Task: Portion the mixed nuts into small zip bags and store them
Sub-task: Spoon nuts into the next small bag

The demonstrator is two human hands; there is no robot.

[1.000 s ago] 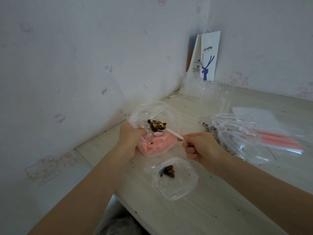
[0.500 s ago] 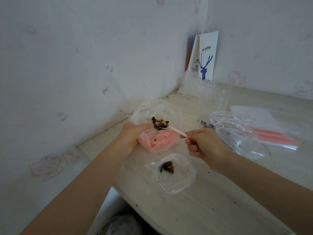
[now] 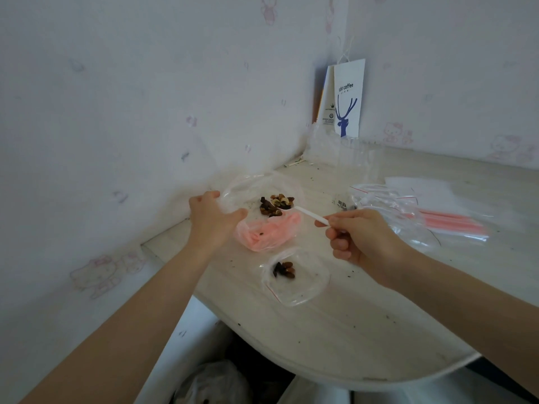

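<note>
- Pale wood-look table (image 3: 350,330) carries the whole job, its top speckled with dark crumbs around both hands.
- The left hand (image 3: 214,220) grips the rim of a clear bag (image 3: 268,236) with a pink layer in its bottom, fingers curled round the plastic. I judge this keeps the mouth lifted and wide for the spoon.
- The right hand (image 3: 361,240) pinches the end of a white spoon (image 3: 310,214). Its bowl reaches across toward the left hand, heaped with mixed nuts (image 3: 281,200) and held level so nothing rolls off.
- More nuts show through the plastic just under the bowl. This looks like filling, though I cannot tell whether the spoonful is going in or coming out.
- A small zip bag (image 3: 294,282) lies flat between the two forearms, nearer the person than either hand, with a few nuts inside. It seems parked there as a portion in progress. Whether it is sealed I cannot tell.
- Just beyond the right hand lies a heap of zip bags (image 3: 408,217), clear with red-striped ones further out, near enough for the next portions.
- Faint cartoon-cat wallpaper (image 3: 102,272) covers both walls. A white paper bag (image 3: 348,97) printed with a blue deer leans in the corner, well beyond both hands.
</note>
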